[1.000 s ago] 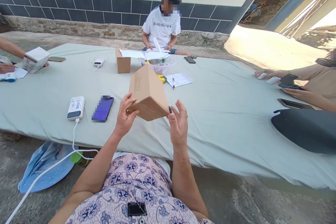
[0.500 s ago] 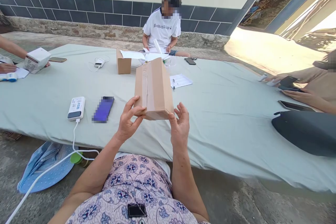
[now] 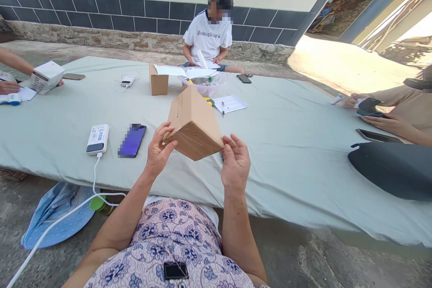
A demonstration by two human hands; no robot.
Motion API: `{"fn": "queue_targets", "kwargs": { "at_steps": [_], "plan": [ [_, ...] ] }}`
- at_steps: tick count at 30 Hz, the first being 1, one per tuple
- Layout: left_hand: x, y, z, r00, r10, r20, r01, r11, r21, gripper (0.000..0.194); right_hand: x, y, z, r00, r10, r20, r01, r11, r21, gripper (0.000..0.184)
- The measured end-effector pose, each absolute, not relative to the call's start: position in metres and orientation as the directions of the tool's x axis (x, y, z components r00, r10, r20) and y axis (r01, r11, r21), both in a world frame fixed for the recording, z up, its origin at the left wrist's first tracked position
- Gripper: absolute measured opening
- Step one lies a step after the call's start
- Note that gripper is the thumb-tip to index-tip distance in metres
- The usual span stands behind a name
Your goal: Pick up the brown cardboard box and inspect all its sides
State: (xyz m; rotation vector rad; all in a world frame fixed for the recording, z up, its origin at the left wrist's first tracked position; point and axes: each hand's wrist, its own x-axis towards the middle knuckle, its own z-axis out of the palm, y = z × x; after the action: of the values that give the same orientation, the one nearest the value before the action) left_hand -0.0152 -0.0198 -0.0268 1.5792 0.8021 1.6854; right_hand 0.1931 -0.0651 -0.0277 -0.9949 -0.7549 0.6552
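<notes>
A brown cardboard box [image 3: 197,128] is held tilted above the near part of the cloth-covered table [image 3: 297,153]. My left hand [image 3: 159,148] grips its left lower corner between thumb and fingers. At the right lower corner, my right hand [image 3: 236,159] pinches the box with thumb and fingertips. One long face of the box is turned toward me, and clear tape runs along its upper side. Behind the box, a pale plastic basin [image 3: 218,82] and a yellow-green item [image 3: 209,101] are partly hidden.
Left of my hands lie a purple-screened phone [image 3: 133,141] and a white power bank [image 3: 97,139] with a cable. A printed sheet [image 3: 231,104] with a pen, another cardboard box [image 3: 158,83] and a dark bag [image 3: 391,168] rest farther off. Other people sit around the table.
The box has turned and tipped, so its near face now shows more and its far end sits lower. My right hand has shifted slightly right; the basin behind has come into sight.
</notes>
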Motion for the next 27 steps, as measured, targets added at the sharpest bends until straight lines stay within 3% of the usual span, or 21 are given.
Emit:
{"fn": "queue_targets", "kwargs": {
  "at_steps": [6, 11, 19, 27],
  "plan": [
    [-0.016, -0.024, -0.020, -0.034, 0.843, 0.537, -0.086, -0.537, 0.839, 0.040, 0.191, -0.066, -0.028, 0.587, 0.774, 0.239, -0.114, 0.372, -0.921, 0.029],
    [-0.019, -0.031, -0.011, -0.075, 0.864, 0.499, -0.051, -0.503, 0.863, 0.042, 0.190, -0.071, -0.027, 0.498, 0.816, 0.295, 0.079, 0.295, -0.952, 0.042],
    [-0.009, -0.046, 0.001, -0.045, 0.840, 0.540, 0.182, -0.525, 0.832, 0.028, 0.179, -0.075, -0.023, 0.314, 0.839, 0.445, 0.224, 0.390, -0.893, 0.049],
    [-0.003, -0.050, 0.002, -0.038, 0.819, 0.573, 0.199, -0.556, 0.807, 0.026, 0.173, -0.076, -0.021, 0.387, 0.822, 0.417, 0.349, 0.289, -0.892, 0.051]
  ]
}}
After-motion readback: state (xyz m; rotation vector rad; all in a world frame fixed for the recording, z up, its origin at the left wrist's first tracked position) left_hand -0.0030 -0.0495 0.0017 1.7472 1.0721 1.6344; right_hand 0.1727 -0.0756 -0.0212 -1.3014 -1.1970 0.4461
